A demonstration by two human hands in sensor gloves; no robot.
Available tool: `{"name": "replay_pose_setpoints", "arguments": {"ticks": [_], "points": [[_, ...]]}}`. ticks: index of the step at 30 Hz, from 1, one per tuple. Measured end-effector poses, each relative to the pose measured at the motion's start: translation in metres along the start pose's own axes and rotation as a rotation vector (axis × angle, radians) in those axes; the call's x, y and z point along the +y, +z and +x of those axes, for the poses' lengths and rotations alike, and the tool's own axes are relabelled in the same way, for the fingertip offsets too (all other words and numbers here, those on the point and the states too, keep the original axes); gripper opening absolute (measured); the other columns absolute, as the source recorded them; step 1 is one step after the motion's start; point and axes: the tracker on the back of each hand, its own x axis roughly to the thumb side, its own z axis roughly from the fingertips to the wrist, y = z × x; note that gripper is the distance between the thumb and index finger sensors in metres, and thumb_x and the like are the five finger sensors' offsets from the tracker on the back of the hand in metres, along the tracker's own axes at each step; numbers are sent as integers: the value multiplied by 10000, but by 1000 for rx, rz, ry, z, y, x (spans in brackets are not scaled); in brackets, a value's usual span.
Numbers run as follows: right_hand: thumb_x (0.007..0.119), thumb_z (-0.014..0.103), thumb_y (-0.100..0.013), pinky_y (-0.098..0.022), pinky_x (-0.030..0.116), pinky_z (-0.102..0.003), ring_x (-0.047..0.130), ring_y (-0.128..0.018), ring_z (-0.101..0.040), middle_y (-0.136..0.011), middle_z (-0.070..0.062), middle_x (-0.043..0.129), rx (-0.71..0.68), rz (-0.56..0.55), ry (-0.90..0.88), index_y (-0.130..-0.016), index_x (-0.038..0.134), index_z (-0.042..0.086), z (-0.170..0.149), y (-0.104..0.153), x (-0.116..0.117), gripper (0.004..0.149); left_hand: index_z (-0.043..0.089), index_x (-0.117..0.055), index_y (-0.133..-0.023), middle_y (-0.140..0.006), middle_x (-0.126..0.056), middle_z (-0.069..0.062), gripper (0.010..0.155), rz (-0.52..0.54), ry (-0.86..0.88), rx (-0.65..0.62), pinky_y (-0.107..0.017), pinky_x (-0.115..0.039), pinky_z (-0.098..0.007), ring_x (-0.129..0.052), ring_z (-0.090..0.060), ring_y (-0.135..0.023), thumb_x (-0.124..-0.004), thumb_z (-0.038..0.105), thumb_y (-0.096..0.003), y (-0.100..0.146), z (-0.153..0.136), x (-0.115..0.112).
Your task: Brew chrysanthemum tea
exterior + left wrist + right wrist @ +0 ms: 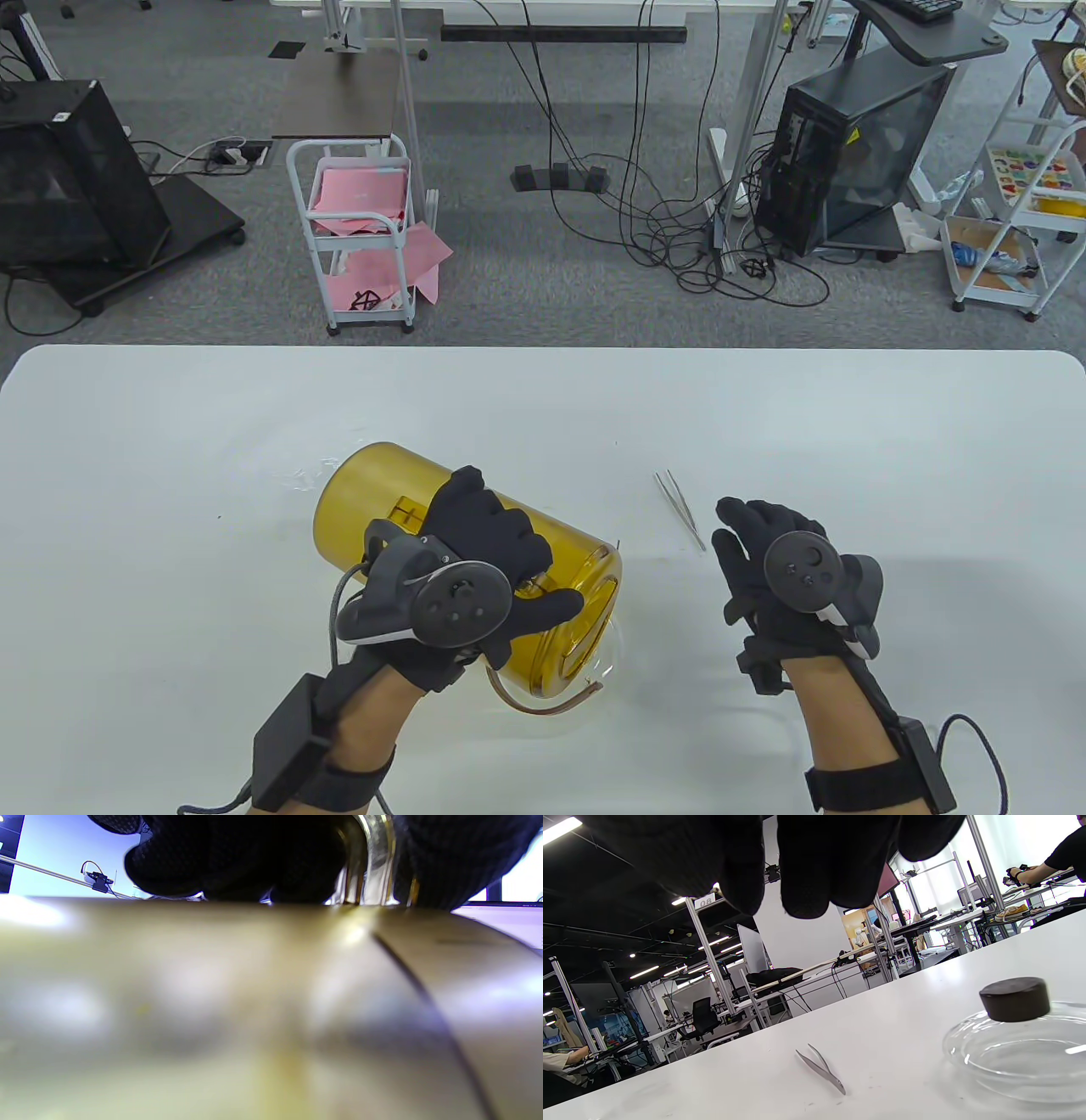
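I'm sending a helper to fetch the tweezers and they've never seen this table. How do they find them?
On the white table, look just ahead of the right hand, right of the tilted amber jar. The tweezers lie flat there: two thin metal prongs, the only slim silver thing.

Amber translucent container wall (263,1005) fills lower three-quarters of frame, blurred, very close to lens. Dark curved seam line (428,1001) runs diagonally across its right part. Black gloved fingers (229,857) hang from top edge, resting against container's upper surface. Clear glass rim with gold edge (373,861) between fingers at top right. Bright background, thin rail and small black clip far left.
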Motion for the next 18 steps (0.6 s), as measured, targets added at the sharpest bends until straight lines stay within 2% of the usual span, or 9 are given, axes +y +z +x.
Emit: {"name": "replay_pose_setpoints", "arguments": {"ticks": [6, 9, 11, 14, 18], "points": [[736, 498, -568, -703, 506, -684, 736, -992, -414, -1042, -93, 735, 1, -6, -8, -1036, 754, 310, -1, 0, -2, 506, 237, -966, -608, -544, -993, -41, 519, 13, 14, 36, -756, -446, -734, -894, -359, -600, -855, 726, -476, 0, -8, 0], [736, 499, -568, -703, 506, -684, 734, -992, -415, -1043, -93, 735, 2, -8, -12, -1042, 745, 308, -2, 0, -3, 511, 243, -960, -607, -535, -997, -39, 530, 45, 39, 89, -751, -475, -718, -899, -361, -577, -822, 738, -478, 1, -23, 0], [736, 500, -568, -703, 505, -684, 733, -993, -413, -1043, -93, 734, 4, -9, -14, -1043, 743, 306, -3, -1, -3, 513, 236, -957, -612, -534, -996, -44, 539, 63, 117, 138, -750, -468, -717, -895, -366, -573, -812, 738, -481, 2, -41, 0], [734, 502, -568, -705, 503, -684, 731, -995, -415, -1045, -92, 731, 9, -10, -20, -1048, 735, 302, -5, -1, -4, 520, 227, -954, -614, -531, -993, -53, 540, 140, 257, 230, -744, -458, -719, -887, -376, -565, -811, 732, -486, 12, -75, 8], [733, 503, -569, -705, 500, -685, 729, -995, -415, -1045, -94, 730, 13, -16, -27, -1052, 730, 299, -6, -1, -6, 525, 221, -954, -613, -526, -989, -58, 542, 327, 362, 374, -735, -459, -720, -883, -377, -557, -809, 730, -492, 38, -119, 26]]}}
